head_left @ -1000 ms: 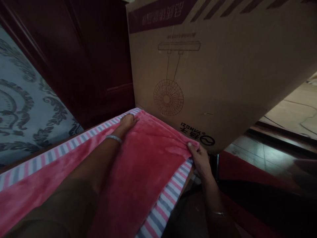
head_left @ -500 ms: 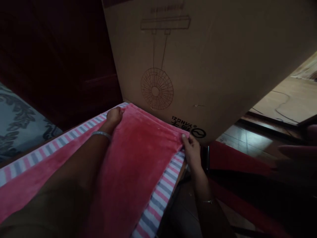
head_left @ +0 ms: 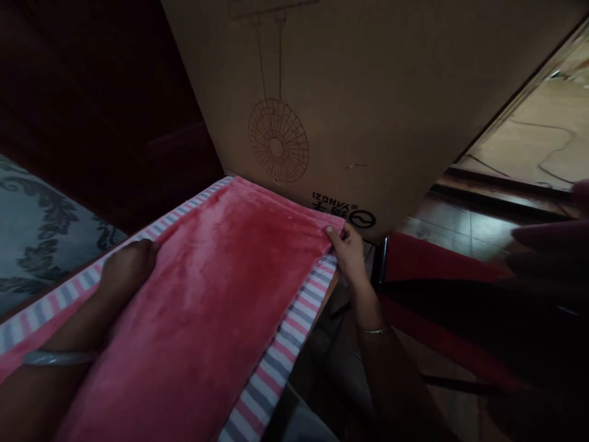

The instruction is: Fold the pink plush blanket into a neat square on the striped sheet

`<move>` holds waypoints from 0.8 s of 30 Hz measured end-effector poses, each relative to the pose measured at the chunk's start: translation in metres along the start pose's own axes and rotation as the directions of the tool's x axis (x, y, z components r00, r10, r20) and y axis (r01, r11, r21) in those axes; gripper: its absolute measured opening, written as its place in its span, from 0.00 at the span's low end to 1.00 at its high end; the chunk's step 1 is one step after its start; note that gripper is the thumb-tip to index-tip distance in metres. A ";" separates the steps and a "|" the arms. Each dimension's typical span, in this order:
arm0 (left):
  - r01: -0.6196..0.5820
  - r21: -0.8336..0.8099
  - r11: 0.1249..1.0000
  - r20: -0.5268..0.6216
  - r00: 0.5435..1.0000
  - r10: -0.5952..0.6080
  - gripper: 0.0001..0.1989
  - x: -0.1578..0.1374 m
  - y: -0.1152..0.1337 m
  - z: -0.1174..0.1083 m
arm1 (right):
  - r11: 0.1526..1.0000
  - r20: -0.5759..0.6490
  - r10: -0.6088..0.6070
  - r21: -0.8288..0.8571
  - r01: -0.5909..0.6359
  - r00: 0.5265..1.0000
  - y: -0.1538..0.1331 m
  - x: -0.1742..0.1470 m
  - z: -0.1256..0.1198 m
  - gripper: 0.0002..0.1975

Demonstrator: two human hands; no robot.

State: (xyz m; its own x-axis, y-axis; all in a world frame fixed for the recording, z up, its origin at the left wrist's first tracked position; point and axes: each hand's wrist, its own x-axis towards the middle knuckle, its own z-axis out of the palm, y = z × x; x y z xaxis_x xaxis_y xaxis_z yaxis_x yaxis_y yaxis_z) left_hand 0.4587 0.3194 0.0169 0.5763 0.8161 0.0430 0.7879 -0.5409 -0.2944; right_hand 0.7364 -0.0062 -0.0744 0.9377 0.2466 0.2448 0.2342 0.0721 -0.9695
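A pink plush cloth (head_left: 221,276), perhaps a blanket or part of a garment, lies spread over a striped cloth (head_left: 280,350) in white, pink and grey. My left hand (head_left: 131,264) is closed on the left edge of the plush cloth, partway down its length. At the far right corner, my right hand (head_left: 348,248) pinches the hemmed end between thumb and fingers. The striped cloth shows along both sides of the plush one. My left forearm covers part of the left side.
A tall cardboard box (head_left: 391,104) printed with a fan stands against the far end. Dark red panelling (head_left: 105,104) rises behind on the left, beside patterned wall covering (head_left: 41,227). On the right are a red seat (head_left: 432,258) and tiled floor (head_left: 448,215).
My left hand has moved from the far left corner down the left edge, towards me. My right hand keeps hold of the right corner. The view has shifted slightly.
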 end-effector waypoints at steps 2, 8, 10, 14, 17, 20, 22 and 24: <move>0.050 0.017 0.999 -0.006 0.999 -0.050 0.28 -0.002 -0.006 0.001 | 1.000 -0.027 -0.005 -0.014 0.005 1.000 0.003 0.002 0.001 0.19; 0.076 -0.044 0.996 0.047 0.996 -0.074 0.25 0.015 -0.007 0.000 | 0.999 -0.089 -0.014 -0.037 0.010 0.996 0.008 0.004 0.003 0.19; 0.098 -0.087 0.991 0.050 0.994 -0.094 0.24 0.013 -0.009 0.001 | 1.000 -0.081 -0.006 -0.020 0.004 0.997 0.008 0.004 0.003 0.19; 0.105 -0.229 0.968 -0.006 0.994 -0.109 0.27 -0.010 -0.024 0.003 | 0.999 -0.068 0.001 -0.039 -0.004 0.998 0.009 0.003 0.002 0.21; 0.023 -0.224 0.974 0.002 1.000 -0.023 0.26 -0.030 -0.034 0.001 | 0.996 -0.074 -0.030 -0.090 0.023 0.997 0.009 0.002 0.003 0.22; -0.001 -0.227 0.974 0.017 1.000 0.005 0.26 -0.036 -0.031 -0.002 | 0.988 -0.077 -0.061 -0.146 0.049 0.995 0.009 -0.001 0.002 0.21; -0.002 -0.254 0.967 -0.009 1.000 -0.001 0.25 -0.029 -0.020 -0.004 | 0.985 -0.075 -0.067 -0.167 0.053 0.995 0.008 -0.004 0.001 0.21; -0.011 -0.287 0.958 -0.033 0.999 0.002 0.24 -0.015 -0.004 -0.005 | 0.983 -0.075 -0.068 -0.175 0.054 0.995 0.008 -0.006 0.001 0.22</move>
State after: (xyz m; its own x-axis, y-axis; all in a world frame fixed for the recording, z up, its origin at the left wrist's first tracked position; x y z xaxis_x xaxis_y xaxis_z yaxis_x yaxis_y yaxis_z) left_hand 0.4476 0.3083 0.0225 0.5845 0.8080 0.0742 0.8106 -0.5856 -0.0082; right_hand 0.7324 -0.0063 -0.0836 0.9362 0.1682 0.3087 0.3258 -0.0846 -0.9417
